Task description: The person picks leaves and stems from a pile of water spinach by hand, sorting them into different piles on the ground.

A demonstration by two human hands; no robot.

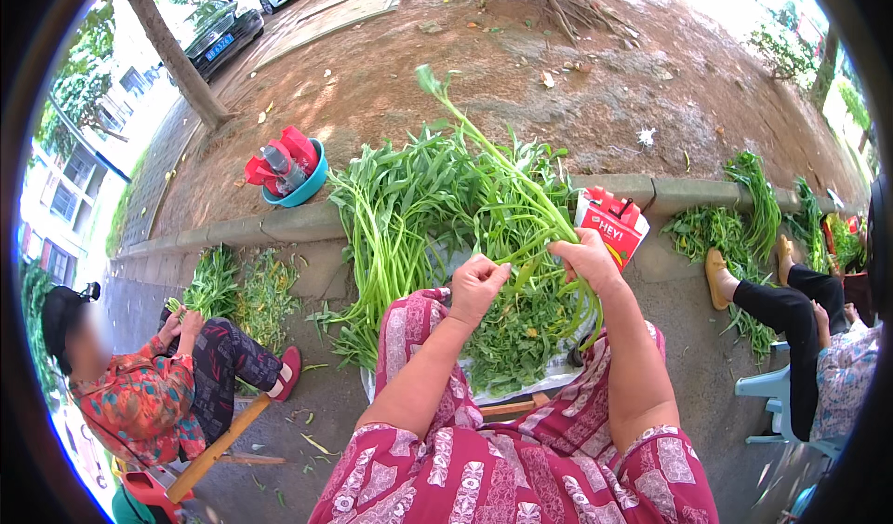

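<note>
My right hand [584, 257] grips a small bunch of long green leafy stalks [527, 182], which look like water spinach; their tips point up and away to the left. Close to its left, my left hand [478, 288] has its fingers pinched on a thin leafy shoot [520, 252] beside the bunch. Beyond both hands lies a large heap of the same greens [391, 245], its pale stems towards me on the left. Below my hands, between my knees, is a pile of short leafy pieces [513, 349] on a white plastic sheet [537, 383].
A red and white bag [612, 225] stands right of the heap by the stone kerb [677, 194]. A teal basin [305, 187] holds red bags and a bottle. People sit at left [132, 384] and right [837, 370], each near more greens. Trees and parked cars are beyond.
</note>
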